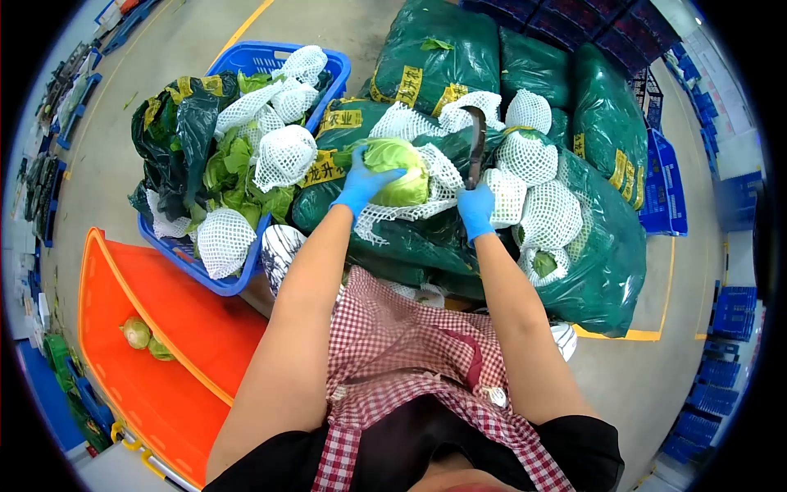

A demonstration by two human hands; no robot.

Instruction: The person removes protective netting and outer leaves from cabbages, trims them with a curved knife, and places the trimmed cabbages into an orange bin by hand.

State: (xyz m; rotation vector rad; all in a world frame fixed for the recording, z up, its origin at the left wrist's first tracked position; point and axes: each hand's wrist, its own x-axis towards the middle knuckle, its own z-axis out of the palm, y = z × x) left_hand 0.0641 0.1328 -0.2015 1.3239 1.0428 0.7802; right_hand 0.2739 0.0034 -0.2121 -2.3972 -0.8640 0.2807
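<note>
A pale green cabbage (402, 168) is in front of me on the bags, with my left hand (366, 182) in a blue glove gripping its left side. White foam netting (443, 168) lies loose by its right side and below it. My right hand (475, 210), also gloved in blue, is closed around the handle of a curved knife (477, 143), its dark blade pointing up and away from me. Just right of that hand sit several cabbages wrapped in foam netting (551, 215) on an open green plastic bag (607, 262).
Full green bags (438, 53) are stacked behind. At left stands a blue basket (234, 284) with leaves, netting and a dark bag. An orange tub (176, 410) at lower left holds two cabbages (141, 334). A blue crate (666, 184) stands at right.
</note>
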